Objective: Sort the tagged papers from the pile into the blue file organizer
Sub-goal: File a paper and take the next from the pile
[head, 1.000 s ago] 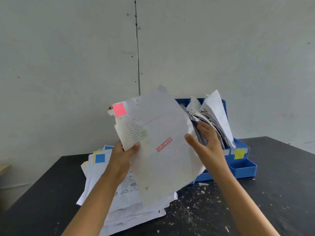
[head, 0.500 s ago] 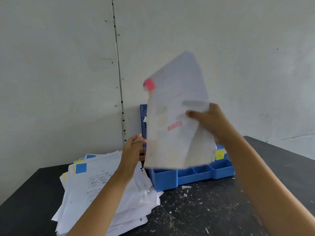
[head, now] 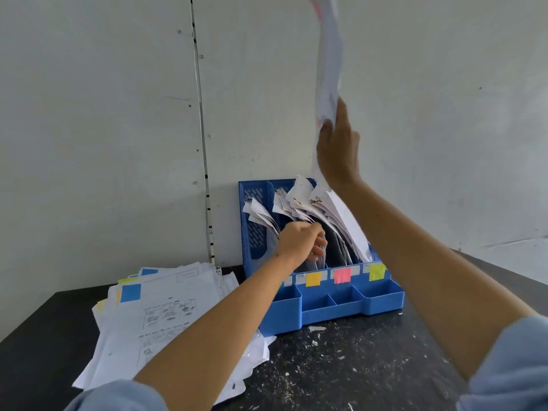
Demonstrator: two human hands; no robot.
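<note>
The right hand, fingers pinching a pink-tagged paper, has swung it high above the blue organizer. The left hand (fingers curled among filed sheets) parts a slot; filing looks imminent.

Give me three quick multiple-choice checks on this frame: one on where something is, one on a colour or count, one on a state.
1. Where is the paper pile relative to the blue file organizer?
A. To its left on the table
B. Inside it
C. Behind it

2. Which tag colours show on the organizer's front, left to right?
A. Green, blue, white
B. Orange-yellow, pink, yellow-green
C. Pink, pink, pink

3. What is the right hand doing?
A. Resting flat on the table
B. Empty and open
C. Holding a pink-tagged sheet raised above the organizer

Answers:
1 A, the pile lies on the black table left of the organizer.
2 B, the orange-yellow tag, pink tag and yellow-green tag sit in that order.
3 C, the sheet stands upright in that hand, while the left hand reaches among the filed papers.
</note>
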